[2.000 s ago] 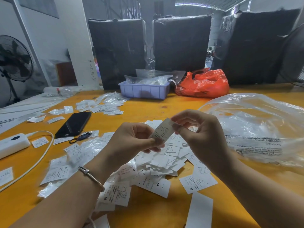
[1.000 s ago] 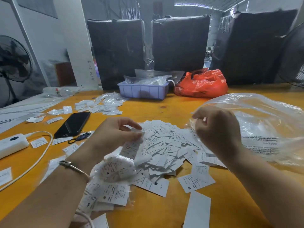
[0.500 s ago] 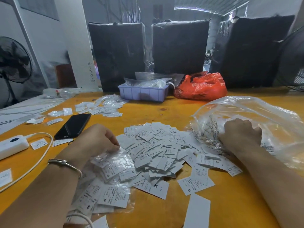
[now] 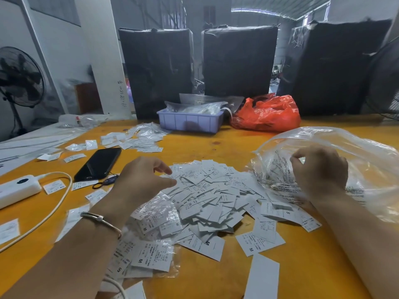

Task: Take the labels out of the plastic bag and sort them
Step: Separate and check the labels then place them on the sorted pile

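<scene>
Both hands now raised: right hand (image 4: pixel 319 171) at plastic bag (image 4: pixel 356 156).

Black-wrapped bales (image 4: pixel 239 61) stand behind the orange table (image 4: pixel 194 145), beside a white pillar (image 4: pixel 101 57).

Both hands dropped their label, now over pile (image 4: pixel 207 197)

labels (image 4: pixel 207 190): white, sized S/M/XL, heaped mid-table | plastic bag (image 4: pixel 356 160): clear, crumpled, right of heap, touching it
</scene>
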Motion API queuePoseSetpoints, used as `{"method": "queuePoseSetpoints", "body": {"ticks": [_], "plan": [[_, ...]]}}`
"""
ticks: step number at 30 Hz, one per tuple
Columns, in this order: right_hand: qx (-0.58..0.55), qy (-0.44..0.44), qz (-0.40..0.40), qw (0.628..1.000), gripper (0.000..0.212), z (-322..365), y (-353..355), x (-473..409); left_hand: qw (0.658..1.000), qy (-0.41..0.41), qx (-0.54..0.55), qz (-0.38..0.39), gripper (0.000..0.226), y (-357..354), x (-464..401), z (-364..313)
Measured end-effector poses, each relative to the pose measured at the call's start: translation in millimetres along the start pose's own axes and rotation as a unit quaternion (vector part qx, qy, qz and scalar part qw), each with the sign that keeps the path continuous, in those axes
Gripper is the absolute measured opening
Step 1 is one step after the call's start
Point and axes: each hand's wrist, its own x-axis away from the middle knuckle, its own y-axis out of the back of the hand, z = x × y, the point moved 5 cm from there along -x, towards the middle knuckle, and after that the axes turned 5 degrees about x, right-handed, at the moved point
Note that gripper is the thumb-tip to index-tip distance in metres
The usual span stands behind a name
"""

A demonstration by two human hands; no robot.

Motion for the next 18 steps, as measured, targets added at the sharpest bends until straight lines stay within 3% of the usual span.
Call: {"method": "queuePoseSetpoints", "body": {"ticks": [3,6,7,9,11,12,15,18], "plan": [[-0.119,-0.005,-0.054,0.991,0.010,9.6,12.3,4.1,0.999,-0.021,0.019,-0.027,0.016,2.5,2.0,-3.3],[-0.283,0.014,0.032,0.959,0.013,30.4,15.1,12.1,0.996,-0.064,0.045,-0.037,0.012,0.9,5.8,-11.6],[-0.371,0.017,0.098,0.923,0.011,41.0,14.7,17.7,0.995,-0.080,0.062,-0.027,0.013,-1.2,7.0,-15.5],[-0.525,0.012,0.251,0.813,0.008,65.8,14.5,33.1,0.988,-0.100,0.112,0.018,0.020,-7.0,10.6,-23.0],[-0.596,0.029,0.365,0.714,0.013,86.2,13.8,49.4,0.971,-0.093,0.188,0.111,0.041,-15.9,16.1,-30.9],[-0.610,0.049,0.394,0.686,0.016,93.5,14.0,55.7,0.956,-0.083,0.226,0.167,0.052,-21.1,19.3,-34.1],[-0.609,0.103,0.423,0.663,0.020,105.9,15.9,69.0,0.917,-0.075,0.279,0.275,0.058,-33.0,28.9,-41.1],[-0.593,0.112,0.394,0.693,0.021,105.7,12.6,73.1,0.909,-0.087,0.279,0.298,0.038,-37.5,33.9,-44.1]]}}
